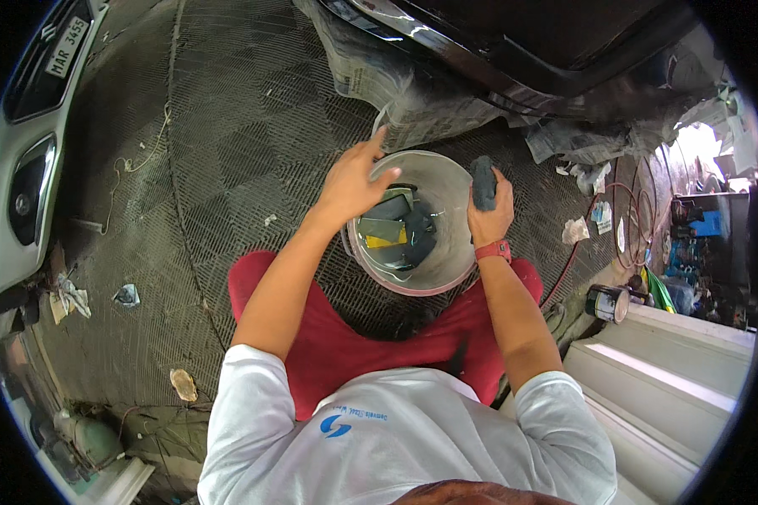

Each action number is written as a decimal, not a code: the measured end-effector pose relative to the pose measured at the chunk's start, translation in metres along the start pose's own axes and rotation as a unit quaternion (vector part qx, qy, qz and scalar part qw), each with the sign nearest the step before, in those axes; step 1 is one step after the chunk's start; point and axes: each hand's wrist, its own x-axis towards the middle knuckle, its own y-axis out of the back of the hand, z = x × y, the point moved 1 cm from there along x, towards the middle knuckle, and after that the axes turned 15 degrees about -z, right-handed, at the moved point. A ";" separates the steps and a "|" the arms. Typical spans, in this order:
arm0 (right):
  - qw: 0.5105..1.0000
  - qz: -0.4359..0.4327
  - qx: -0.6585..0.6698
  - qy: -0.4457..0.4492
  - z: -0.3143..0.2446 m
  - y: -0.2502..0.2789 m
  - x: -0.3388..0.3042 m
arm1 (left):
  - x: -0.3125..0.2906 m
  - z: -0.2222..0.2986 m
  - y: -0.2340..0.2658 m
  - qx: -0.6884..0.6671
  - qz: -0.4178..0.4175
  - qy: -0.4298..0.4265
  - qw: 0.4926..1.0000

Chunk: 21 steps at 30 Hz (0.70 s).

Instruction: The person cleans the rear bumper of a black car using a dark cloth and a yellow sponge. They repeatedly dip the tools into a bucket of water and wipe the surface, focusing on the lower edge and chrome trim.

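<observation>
A pale round bucket (453,240) stands on the floor between my knees. Inside it lie several dark grey pieces, a flat grey-green piece (381,229) and a yellow piece (386,240); what they are is hard to tell. My left hand (355,183) is over the bucket's far left rim, fingers apart and holding nothing. Its index fingertip is close to the edge of the newspaper sheeting (413,118); whether they touch I cannot tell. My right hand (493,212) grips a dark grey, sponge-like block (483,183) at the bucket's right rim.
Ahead is a dark car panel (514,63) with newspaper along its lower edge. A light-coloured car (34,143) stands at the left. To the right are a red hose (612,202), paper scraps, a paint can (606,303) and white steps (657,362). Ribbed matting (253,168) covers the floor.
</observation>
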 end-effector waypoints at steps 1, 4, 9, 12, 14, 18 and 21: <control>0.999 0.005 -0.013 0.040 -0.003 0.003 0.000 | -0.005 -0.024 -0.012 -0.005 -0.002 0.030 1.000; 0.994 -0.005 0.049 0.094 -0.027 0.006 -0.009 | -0.004 -0.028 -0.015 -0.023 -0.019 0.019 0.999; 0.954 -0.130 0.270 0.007 -0.122 -0.041 0.006 | 0.001 -0.006 0.002 -0.513 -0.113 -0.034 0.850; 0.803 -0.276 0.528 -0.020 -0.174 -0.021 0.023 | -0.007 -0.012 0.033 -0.604 -0.054 0.030 0.795; 0.871 -0.232 0.433 -0.023 -0.169 -0.011 0.030 | -0.005 -0.018 0.047 -0.658 0.047 -0.009 0.752; 0.897 -0.298 0.262 -0.198 -0.059 -0.056 0.008 | -0.006 -0.021 0.045 -0.244 0.088 -0.002 0.966; 0.886 -0.442 0.041 -0.135 -0.018 -0.095 -0.006 | -0.001 -0.028 -0.007 -0.017 -0.068 0.061 0.996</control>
